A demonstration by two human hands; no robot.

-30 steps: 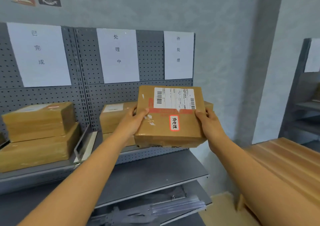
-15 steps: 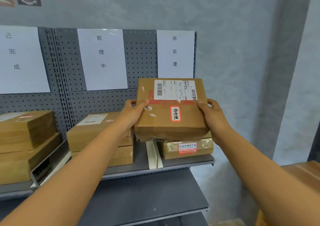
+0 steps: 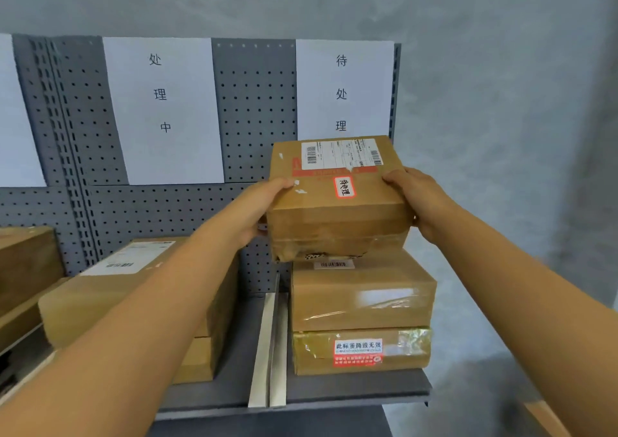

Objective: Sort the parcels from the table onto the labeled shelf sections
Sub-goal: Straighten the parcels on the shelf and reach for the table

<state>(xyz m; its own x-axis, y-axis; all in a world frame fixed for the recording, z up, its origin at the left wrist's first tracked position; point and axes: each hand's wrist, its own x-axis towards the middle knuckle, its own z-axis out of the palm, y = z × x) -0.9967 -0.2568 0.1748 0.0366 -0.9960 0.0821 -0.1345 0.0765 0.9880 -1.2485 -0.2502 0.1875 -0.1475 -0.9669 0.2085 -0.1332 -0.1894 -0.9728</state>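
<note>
Several parcels already sit in the left and middle shelf sections (image 3: 334,400), while left hand (image 3: 264,209) and right hand (image 3: 414,199) grip the labelled parcel (image 3: 337,199) just above the two-parcel stack (image 3: 361,316) under the 待处理 sign (image 3: 344,92), not yet released.

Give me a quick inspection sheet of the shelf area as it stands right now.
Surface: grey shelf, a metal divider splitting the sections.
Job's things: held parcel with a red-edged sticker, above a two-parcel stack under the right sign; middle stack under the middle sign.
Clutter: nothing seen.
Hands: left hand and right hand grip the parcel's sides.
Cables: nothing seen.
Surroundings: pegboard, grey wall.
</note>
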